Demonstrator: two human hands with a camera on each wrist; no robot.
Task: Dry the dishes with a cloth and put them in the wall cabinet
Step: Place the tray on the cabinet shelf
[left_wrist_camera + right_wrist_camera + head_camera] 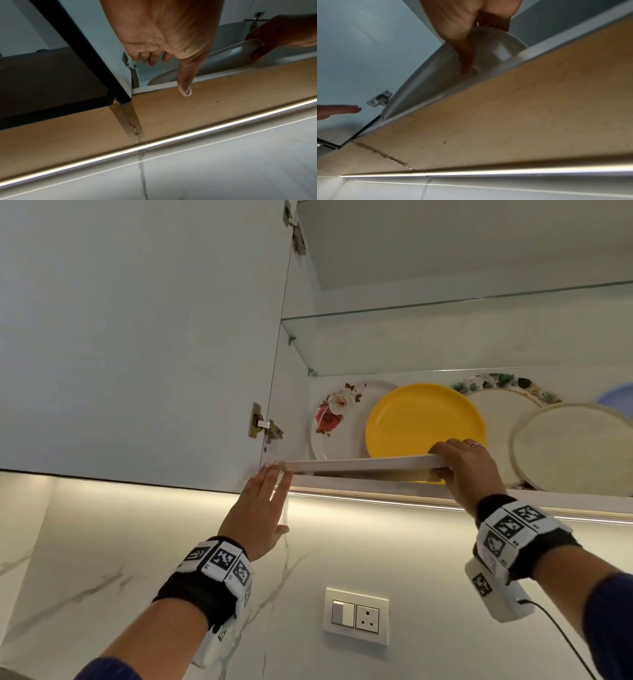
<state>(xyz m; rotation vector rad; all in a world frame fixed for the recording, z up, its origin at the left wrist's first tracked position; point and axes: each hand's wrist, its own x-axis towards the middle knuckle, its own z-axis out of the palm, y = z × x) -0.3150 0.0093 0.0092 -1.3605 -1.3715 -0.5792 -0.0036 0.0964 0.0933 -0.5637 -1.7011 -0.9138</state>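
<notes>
No writing can be read anywhere. The right hand [466, 465] grasps the white plate's [363, 464] right rim, thumb underneath, holding it flat over the front edge of the wall cabinet's bottom shelf [394, 486]. The left hand [263, 501] is raised, released, straight fingers touching the plate's left rim.

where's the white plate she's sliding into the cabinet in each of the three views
Head: white plate edge-on at centre, right hand gripping its right end, left hand touching its left end.
Left wrist: upper right, behind the thumb.
Right wrist: centre, seen from below.
Shared landmark: door hinge.
</notes>
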